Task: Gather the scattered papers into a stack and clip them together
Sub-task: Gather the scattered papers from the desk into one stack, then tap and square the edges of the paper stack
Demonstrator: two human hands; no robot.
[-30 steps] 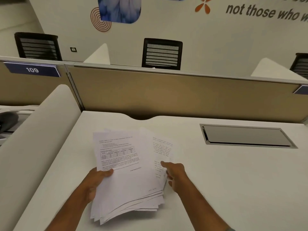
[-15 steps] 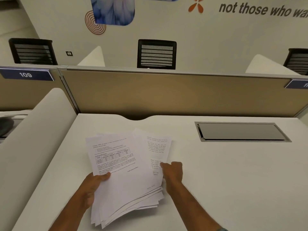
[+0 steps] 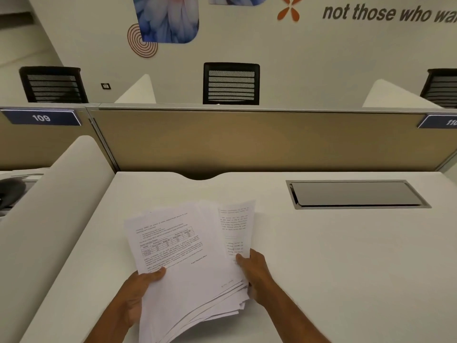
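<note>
White desk [image 3: 333, 268] noted. A grey hatch [image 3: 356, 194] is set flush into its far right. Fanned papers [image 3: 193, 280] are seen near centre; contact with the desk cannot be told.

The papers [image 3: 188, 256] are thin white sheets, matt, with grey print. The counter [image 3: 346, 256] looks smooth and matt, an off-white laminate perhaps. Its cable hatch [image 3: 356, 194] has a dull metal sheen. The partition [image 3: 247, 139] looks like tan cloth, and the chair back [image 3: 231, 84] is black mesh.

I see papers [image 3: 188, 263] near-centre on desk [image 3: 346, 268] | hatch [image 3: 356, 194] far right in desk | partition [image 3: 259, 139] behind | chair [image 3: 231, 84] beyond
</note>
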